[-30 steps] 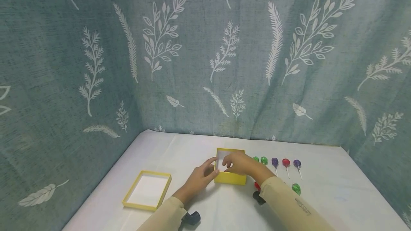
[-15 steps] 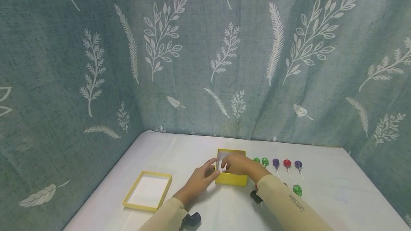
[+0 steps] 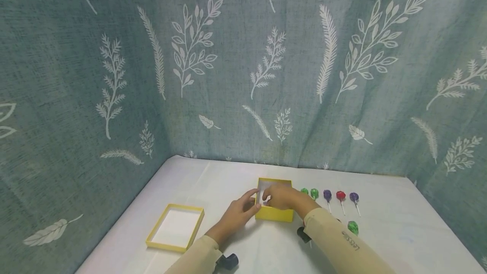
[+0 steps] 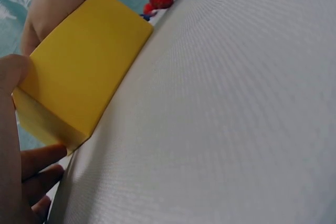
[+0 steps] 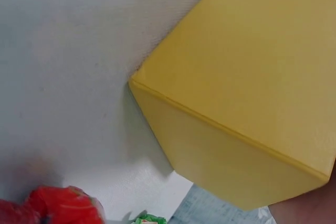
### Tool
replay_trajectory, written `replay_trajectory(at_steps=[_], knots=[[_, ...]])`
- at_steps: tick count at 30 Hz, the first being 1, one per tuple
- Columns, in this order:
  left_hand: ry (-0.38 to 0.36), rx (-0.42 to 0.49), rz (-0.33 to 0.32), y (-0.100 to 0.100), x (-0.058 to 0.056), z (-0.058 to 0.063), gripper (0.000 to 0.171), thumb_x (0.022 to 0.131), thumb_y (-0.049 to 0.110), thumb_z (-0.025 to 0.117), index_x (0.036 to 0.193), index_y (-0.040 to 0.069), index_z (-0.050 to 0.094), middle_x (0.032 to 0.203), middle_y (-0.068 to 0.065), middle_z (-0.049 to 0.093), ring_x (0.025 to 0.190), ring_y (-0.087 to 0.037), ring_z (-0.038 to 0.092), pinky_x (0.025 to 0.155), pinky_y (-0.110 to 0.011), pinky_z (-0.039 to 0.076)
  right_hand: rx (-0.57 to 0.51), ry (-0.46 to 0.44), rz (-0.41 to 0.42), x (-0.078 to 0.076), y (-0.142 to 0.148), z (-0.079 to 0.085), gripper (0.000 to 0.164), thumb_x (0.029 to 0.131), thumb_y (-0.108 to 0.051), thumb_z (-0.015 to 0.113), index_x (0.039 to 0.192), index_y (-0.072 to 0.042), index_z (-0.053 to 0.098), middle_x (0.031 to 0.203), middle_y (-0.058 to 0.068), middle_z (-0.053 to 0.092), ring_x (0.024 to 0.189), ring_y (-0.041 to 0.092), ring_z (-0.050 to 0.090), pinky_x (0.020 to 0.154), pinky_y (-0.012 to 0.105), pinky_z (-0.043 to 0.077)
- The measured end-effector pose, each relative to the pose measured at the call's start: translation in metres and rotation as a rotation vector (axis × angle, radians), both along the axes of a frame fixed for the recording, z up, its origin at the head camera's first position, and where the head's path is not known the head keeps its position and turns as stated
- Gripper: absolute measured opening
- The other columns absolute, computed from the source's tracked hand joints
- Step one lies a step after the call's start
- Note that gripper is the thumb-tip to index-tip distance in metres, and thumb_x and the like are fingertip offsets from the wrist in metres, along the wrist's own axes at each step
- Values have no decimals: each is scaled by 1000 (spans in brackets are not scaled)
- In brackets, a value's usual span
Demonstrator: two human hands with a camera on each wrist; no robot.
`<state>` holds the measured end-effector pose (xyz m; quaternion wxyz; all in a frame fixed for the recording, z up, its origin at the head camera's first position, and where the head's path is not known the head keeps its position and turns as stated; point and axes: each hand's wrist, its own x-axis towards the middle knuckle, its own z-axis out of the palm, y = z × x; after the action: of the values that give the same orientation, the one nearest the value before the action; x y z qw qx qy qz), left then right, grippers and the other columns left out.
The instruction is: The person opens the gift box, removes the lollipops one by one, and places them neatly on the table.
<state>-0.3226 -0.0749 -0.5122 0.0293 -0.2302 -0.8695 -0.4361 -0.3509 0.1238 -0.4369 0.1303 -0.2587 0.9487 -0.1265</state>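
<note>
A yellow open-topped box [image 3: 274, 214] with a white inside stands near the middle of the table. At its left side my left hand [image 3: 236, 215] steadies it, thumb on the front-left corner and fingers along the left wall. In the left wrist view the thumb [image 4: 14, 69] lies at the box's upper edge, other fingers low beside it. My right hand [image 3: 282, 197] reaches over the rim into the box with bent fingers. The box wall hides its fingertips in the right wrist view, and I cannot tell what they hold.
A shallow yellow-edged lid [image 3: 175, 228] lies white side up at left. Right of the box a row holds green lollipops [image 3: 314, 193], purple lollipops [image 3: 327, 195] and a red lollipop [image 3: 340, 195]. Nearer is another green lollipop [image 3: 353, 227]; the right sleeve partly covers others. A patterned curtain [image 3: 228, 75] stands behind.
My right hand shifted slightly inside the box and its forearm moved a little left, covering more of the near red lollipop. The left hand stays at the box.
</note>
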Motion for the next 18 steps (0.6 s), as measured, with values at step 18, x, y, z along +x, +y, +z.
replay_trajectory(at_steps=[18], knots=[[-13, 8, 2, 1, 1, 1, 51, 98, 45, 53, 146, 32, 41, 126, -10, 64, 124, -30, 53, 103, -58, 36, -84, 65, 46, -3, 6, 6, 25, 103, -23, 51, 118, -11, 67, 103, -7, 65, 92, 12, 60, 86, 37, 51]])
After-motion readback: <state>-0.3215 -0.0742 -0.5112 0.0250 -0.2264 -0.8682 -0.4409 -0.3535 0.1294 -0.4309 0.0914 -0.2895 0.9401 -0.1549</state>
